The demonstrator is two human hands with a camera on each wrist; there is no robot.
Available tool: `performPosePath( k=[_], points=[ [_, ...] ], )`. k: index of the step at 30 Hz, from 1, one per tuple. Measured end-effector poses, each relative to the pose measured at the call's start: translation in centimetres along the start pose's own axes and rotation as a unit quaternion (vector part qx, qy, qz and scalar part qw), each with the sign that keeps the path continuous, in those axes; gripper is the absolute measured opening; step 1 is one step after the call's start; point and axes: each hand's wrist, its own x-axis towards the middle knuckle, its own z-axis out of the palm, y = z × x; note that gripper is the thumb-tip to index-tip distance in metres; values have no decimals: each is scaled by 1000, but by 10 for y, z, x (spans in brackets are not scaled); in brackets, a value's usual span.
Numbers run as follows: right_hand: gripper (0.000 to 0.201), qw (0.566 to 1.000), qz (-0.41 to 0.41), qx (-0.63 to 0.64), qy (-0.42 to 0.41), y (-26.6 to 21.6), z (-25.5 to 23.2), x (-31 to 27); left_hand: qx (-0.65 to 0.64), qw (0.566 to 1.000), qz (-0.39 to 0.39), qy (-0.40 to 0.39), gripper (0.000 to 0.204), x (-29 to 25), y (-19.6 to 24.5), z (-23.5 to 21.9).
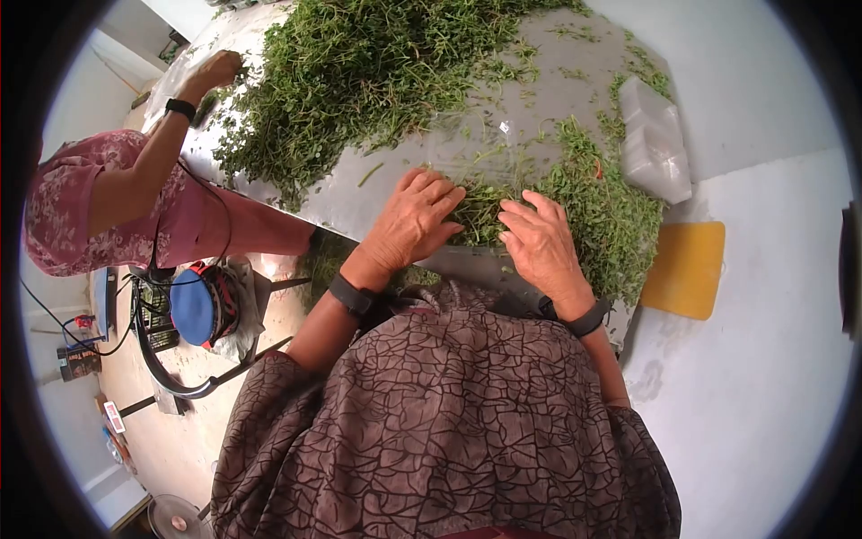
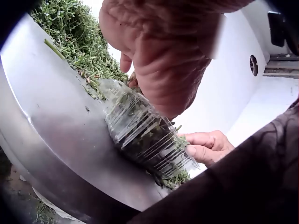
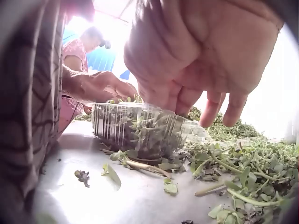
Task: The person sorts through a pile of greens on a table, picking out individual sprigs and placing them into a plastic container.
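Observation:
A clear ribbed plastic box [image 2: 145, 135], filled with leafy green sprigs [image 1: 479, 216], sits near the table's front edge. My left hand [image 1: 413, 223] lies over its left side, with the fingertips on the greens. From the other side my right hand [image 1: 545, 244] reaches to the box, fingers loosely bent. In the right wrist view, the right fingers [image 3: 161, 95] point down to the greens at the rim, and some are hidden behind the box. A transparent lid flap [image 1: 476, 144] spreads beyond the box, away from me.
A large heap of greens [image 1: 350, 72] covers the far left of the metal table [image 1: 566, 85]; a smaller pile [image 1: 611, 216] lies at right. Stacked clear boxes [image 1: 654, 139] stand on the right edge. Another person's hand [image 1: 218, 70] touches the big heap.

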Motion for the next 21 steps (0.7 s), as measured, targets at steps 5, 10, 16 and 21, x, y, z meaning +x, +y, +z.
performPosePath(
  k=[5, 10, 16, 21],
  points=[
    [27, 1000, -2, 19, 1, -1, -3, 5, -11, 999, -24, -28, 49, 2, -1, -3],
    [26, 996, 24, 62, 52, 0, -11, 2, -49, 993, -56, 94, 37, 7, -1, -7],
    [26, 991, 70, 59, 96, 8, -18, 0, -57, 988, -81, 115, 29, 18, -12, 16],
    [27, 992, 39, 21, 114, 8, -21, 19, -71, 985, -101, 123, 23, 30, -11, 25]
  ],
)
